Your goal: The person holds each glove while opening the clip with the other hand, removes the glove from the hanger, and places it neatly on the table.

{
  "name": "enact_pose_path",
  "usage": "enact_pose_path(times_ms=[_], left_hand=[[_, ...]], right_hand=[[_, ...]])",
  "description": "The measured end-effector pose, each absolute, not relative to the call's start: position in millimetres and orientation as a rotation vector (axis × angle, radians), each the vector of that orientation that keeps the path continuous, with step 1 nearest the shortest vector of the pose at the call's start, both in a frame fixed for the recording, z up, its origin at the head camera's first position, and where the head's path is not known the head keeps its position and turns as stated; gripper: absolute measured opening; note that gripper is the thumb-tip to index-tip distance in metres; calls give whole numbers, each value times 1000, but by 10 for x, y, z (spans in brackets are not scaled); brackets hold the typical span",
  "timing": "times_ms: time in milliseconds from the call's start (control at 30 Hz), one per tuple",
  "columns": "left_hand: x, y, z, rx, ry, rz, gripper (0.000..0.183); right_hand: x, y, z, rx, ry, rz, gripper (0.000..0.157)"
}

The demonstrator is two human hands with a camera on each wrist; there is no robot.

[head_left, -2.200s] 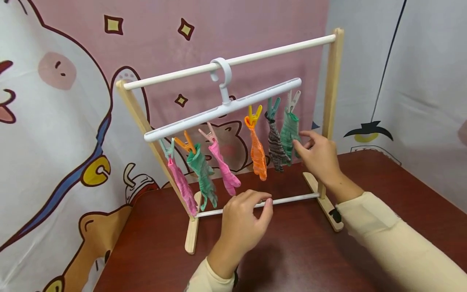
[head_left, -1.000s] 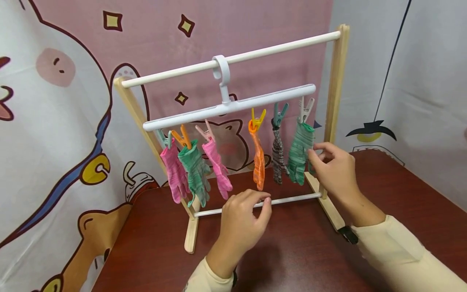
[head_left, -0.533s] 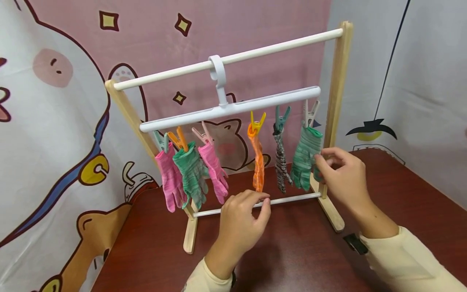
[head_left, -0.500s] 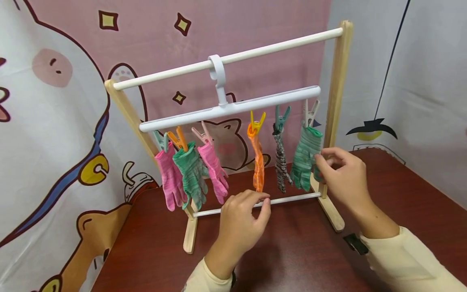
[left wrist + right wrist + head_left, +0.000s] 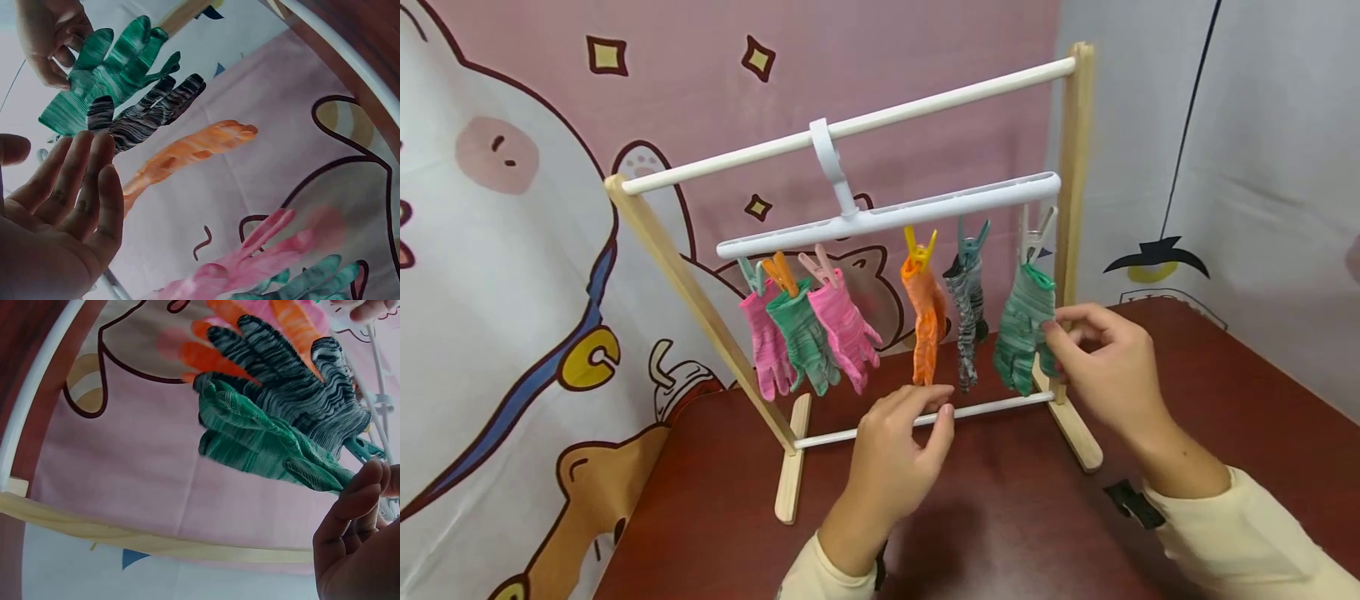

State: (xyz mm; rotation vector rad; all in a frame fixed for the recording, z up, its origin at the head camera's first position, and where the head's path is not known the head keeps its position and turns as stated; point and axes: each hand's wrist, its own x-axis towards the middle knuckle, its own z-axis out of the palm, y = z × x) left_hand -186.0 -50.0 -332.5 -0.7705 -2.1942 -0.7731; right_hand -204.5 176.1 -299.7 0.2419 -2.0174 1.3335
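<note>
A white hanger (image 5: 955, 202) hangs by its hook from the rack's top bar, and small gloves dangle from it on clothespins. My right hand (image 5: 1108, 362) pinches the side of the rightmost green glove (image 5: 1025, 329), held by a white clothespin (image 5: 1037, 233). Left of it hang a grey-black striped glove (image 5: 966, 308) and an orange glove (image 5: 921, 321). My left hand (image 5: 895, 450) hovers below the orange one, fingers loosely bent, nothing in them; its palm side shows in the left wrist view. Farther left are a pink glove (image 5: 846, 329), a green one (image 5: 805, 333) and another pink one (image 5: 767, 346).
The wooden rack (image 5: 1078, 167) stands on a dark red-brown table (image 5: 700, 517), with a white lower rod (image 5: 992, 408) between its feet. A pink cartoon cloth (image 5: 925, 50) hangs close behind, and a pale curtain (image 5: 1285, 167) is at the right.
My right hand has moved right and down from where it was 2.2 s ago, staying at the green glove. The hanger has turned on its hook and the gloves have swung. My left hand barely moved.
</note>
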Motion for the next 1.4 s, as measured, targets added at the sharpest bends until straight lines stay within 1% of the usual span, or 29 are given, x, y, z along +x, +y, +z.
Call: enact_pose_path(times_ms=[233, 467, 700, 933, 1067, 1267, 1400], left_hand=[[-1798, -323, -3235, -851, -2182, -959, 32], [-1755, -159, -3138, -928, -2119, -985, 42], [-1746, -136, -3142, -953, -2082, -1051, 45], [-1747, -128, -3144, -961, -2130, -1188, 54], [-1746, -153, -3123, -935, -2140, -1196, 54], [-1752, -179, -3124, -932, -2111, -1187, 49], [-1733, -176, -3141, -944, -2083, -1214, 45]], right_hand=[[-2068, 1806, -3085, 308, -2028, 1237, 8], [-1954, 1746, -3064, 445, -2043, 1134, 11], [-1861, 1643, -3052, 543, -2061, 1114, 16], [-1765, 1562, -3057, 617, -2093, 1158, 21], [-1730, 1497, -3065, 693, -2072, 1142, 24], [-1694, 1412, -3126, 721, -2068, 1064, 24], [-1668, 1391, -3155, 752, -2094, 1050, 26]])
